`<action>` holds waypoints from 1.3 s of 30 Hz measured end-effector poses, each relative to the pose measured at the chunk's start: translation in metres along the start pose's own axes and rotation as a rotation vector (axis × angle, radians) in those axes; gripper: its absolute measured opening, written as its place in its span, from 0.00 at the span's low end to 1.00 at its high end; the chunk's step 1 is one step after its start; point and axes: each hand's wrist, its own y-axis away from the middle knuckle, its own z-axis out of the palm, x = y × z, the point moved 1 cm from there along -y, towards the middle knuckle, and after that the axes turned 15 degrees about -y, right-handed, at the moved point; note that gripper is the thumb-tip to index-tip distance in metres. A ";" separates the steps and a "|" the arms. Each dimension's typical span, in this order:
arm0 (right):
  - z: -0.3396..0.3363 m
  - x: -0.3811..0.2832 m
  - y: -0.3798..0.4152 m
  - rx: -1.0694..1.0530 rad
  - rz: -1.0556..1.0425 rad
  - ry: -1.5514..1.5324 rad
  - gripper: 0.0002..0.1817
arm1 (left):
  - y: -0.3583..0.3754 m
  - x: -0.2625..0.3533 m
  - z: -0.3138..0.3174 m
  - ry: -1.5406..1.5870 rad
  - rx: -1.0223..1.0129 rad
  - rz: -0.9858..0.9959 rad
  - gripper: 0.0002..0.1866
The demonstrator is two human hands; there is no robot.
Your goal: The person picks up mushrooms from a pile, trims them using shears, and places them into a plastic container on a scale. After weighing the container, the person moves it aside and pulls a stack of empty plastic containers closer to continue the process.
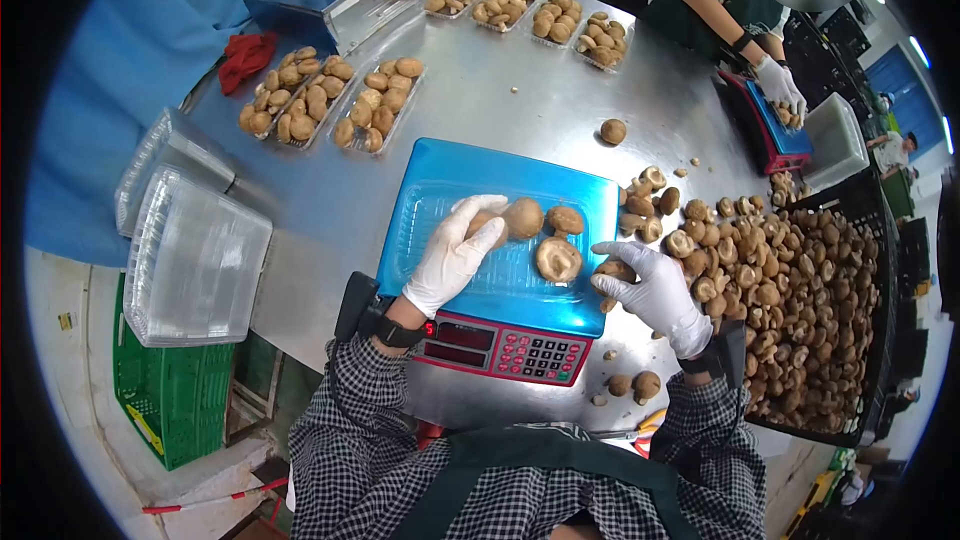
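Observation:
A blue-topped weighing scale (500, 162) with a red keypad front is before me on the metal table. On its pan lies a clear plastic tray (428, 202), with a few brown shiitake mushrooms (558, 260) at its right end. My left hand (450, 258), in a white glove, reaches over the tray with its fingers closed around a mushroom (486, 224). At the pan's right edge, my gloved right hand (660, 295) grips another mushroom (614, 271) between thumb and fingers, which partly cover it.
A black crate (868, 410) heaped with mushrooms stands at right, some spilling onto the table (490, 105). Filled trays (380, 105) line the far and left sides. Stacked clear trays (200, 250) stand at left. Across the table, a person's gloved hand (780, 85) works at another scale (765, 135).

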 end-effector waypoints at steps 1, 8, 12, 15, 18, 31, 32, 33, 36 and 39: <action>0.000 0.001 0.001 0.000 -0.024 0.054 0.22 | 0.001 0.005 -0.002 -0.225 0.046 0.056 0.19; 0.005 0.030 0.004 -0.039 -0.030 -0.311 0.17 | 0.009 0.024 -0.003 -0.711 0.093 0.226 0.29; 0.009 0.027 0.007 -0.106 0.044 -0.535 0.17 | 0.007 0.023 -0.008 -0.547 0.045 0.145 0.29; 0.015 0.016 0.007 0.042 -0.035 -0.551 0.17 | -0.001 0.028 -0.013 -0.441 -0.061 -0.047 0.26; 0.023 -0.006 -0.004 0.233 -0.141 -0.254 0.19 | -0.007 0.020 -0.005 -0.698 -0.097 -0.085 0.26; 0.050 -0.028 -0.041 0.110 -0.374 0.364 0.20 | 0.005 0.001 -0.012 -0.547 0.250 0.066 0.28; 0.050 -0.031 -0.040 0.110 -0.373 0.369 0.20 | 0.004 0.004 -0.010 -0.598 0.224 0.030 0.29; 0.051 -0.035 -0.039 0.102 -0.373 0.413 0.21 | 0.003 0.005 -0.008 -0.648 0.197 -0.005 0.29; 0.044 -0.032 -0.040 0.110 -0.407 0.356 0.22 | 0.002 0.001 -0.005 -0.748 0.283 0.122 0.31; 0.029 -0.029 -0.033 0.185 -0.379 0.141 0.23 | 0.006 0.006 -0.008 -0.729 0.264 0.077 0.33</action>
